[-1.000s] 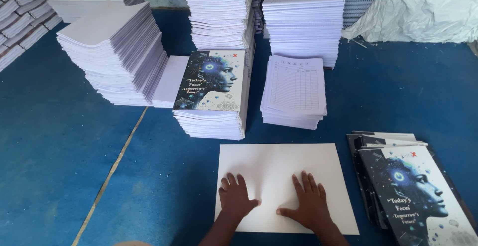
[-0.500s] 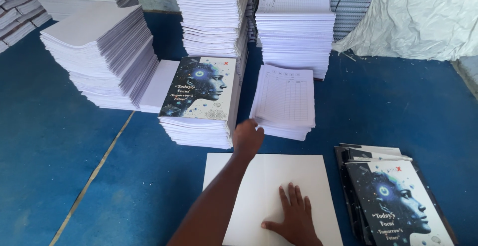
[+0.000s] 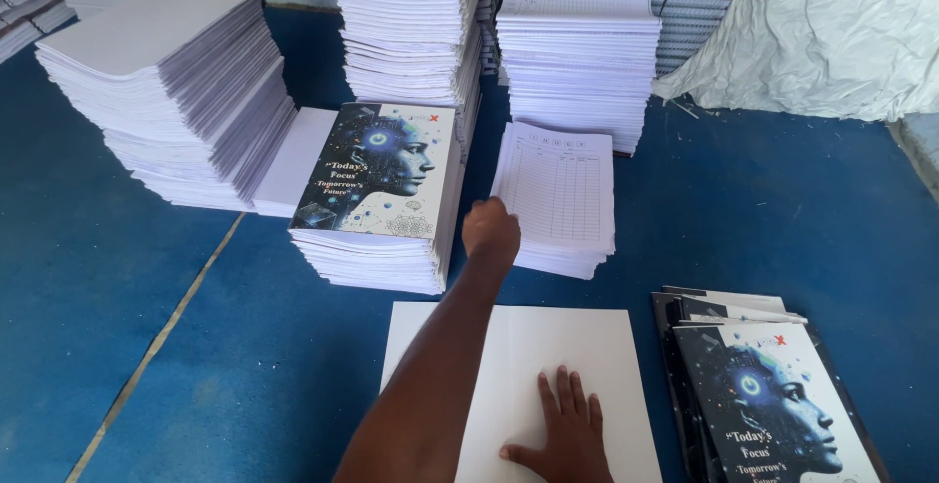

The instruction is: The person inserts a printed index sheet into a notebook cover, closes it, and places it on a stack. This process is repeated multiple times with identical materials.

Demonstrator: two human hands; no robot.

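The stack of ruled index sheets (image 3: pixel 559 197) lies at centre frame, its near left edge touching the left hand (image 3: pixel 491 231), which reaches up from the bottom. Left of it sits a pile of printed covers (image 3: pixel 377 190); finished booklets (image 3: pixel 768 395) lie lower right on the blue floor (image 3: pixel 117 297). The left hand's fingers are curled at the sheets' edge, though whether they pinch a sheet cannot be told. The right hand (image 3: pixel 564 434) rests flat, fingers spread, on the white folded sheet (image 3: pixel 528 346).
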